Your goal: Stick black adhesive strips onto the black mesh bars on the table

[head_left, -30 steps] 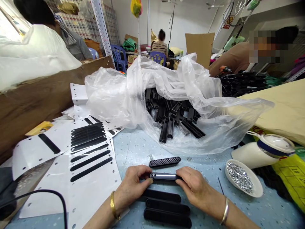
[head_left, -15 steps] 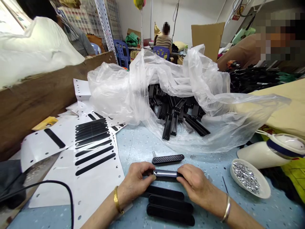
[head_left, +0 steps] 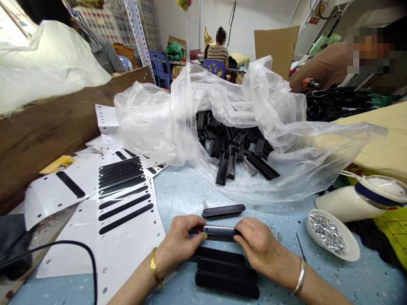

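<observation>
Between my two hands lies a slim black handle-like strip with a shiny top face and a small hole near its left end. My left hand pinches that left end between thumb and fingers. At the other end, my right hand grips it the same way, hiding the tip. Just beyond is a black piece with a lattice surface. Closer to me, several plain black rounded strips lie side by side, partly overlapping.
White sheets with black adhesive strips lie at left. A clear plastic bag spills black parts at the back. On the right are a bowl of small silver pieces and a cream mug. Other people sit farther off.
Both hands keep their hold on the strip, with barely any movement. The whole view has shifted slightly.
</observation>
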The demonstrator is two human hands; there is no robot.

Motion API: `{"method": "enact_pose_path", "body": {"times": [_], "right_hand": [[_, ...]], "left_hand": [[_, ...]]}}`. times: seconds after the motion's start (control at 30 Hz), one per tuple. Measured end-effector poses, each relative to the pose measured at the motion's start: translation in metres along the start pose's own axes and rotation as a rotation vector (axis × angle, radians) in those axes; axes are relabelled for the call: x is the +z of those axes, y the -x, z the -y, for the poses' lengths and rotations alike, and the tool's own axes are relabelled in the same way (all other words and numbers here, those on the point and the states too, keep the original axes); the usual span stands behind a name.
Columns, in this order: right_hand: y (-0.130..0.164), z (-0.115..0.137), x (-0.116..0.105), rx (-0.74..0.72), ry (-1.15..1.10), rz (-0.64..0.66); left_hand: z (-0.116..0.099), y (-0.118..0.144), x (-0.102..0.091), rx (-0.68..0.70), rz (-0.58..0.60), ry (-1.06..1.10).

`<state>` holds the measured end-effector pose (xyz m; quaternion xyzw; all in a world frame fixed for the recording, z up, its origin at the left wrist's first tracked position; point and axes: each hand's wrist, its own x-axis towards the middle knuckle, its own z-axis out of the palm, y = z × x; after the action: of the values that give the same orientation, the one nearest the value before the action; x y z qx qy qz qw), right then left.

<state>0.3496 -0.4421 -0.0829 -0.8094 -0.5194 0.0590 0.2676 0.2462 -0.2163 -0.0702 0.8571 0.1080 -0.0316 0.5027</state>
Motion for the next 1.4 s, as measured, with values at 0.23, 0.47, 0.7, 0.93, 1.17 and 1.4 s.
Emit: {"method": "enact_pose_path", "body": {"times": [0.23,0.47,0.7,0.93,1.17,1.4], "right_hand": [[-0.001,0.005,-0.001,0.003,0.033,-0.023],[-0.002,0.004,-0.001,-0.008,0.033,-0.027],[-0.004,0.005,-0.002,-0.033,0.053,-0.053],[-0.005,0.005,-0.002,-0.039,0.071,-0.054],[-0.005,0.002,-0.003,-0.011,-0.001,-0.068],[-0.002,-0.011,0.002,0.017,-0.293,-0.183]], "left_hand": [[0.001,-0.001,0.0,0.008,-0.005,-0.001],[-0.002,-0.001,-0.001,0.013,-0.003,0.025],[0.0,-0.001,-0.001,0.0,0.005,0.039],[0.005,0.001,0.0,0.037,-0.009,0.055],[0.013,0.001,0.0,0.161,0.034,-0.08],[0.021,0.003,0.0,0.3,0.008,-0.176]]}}
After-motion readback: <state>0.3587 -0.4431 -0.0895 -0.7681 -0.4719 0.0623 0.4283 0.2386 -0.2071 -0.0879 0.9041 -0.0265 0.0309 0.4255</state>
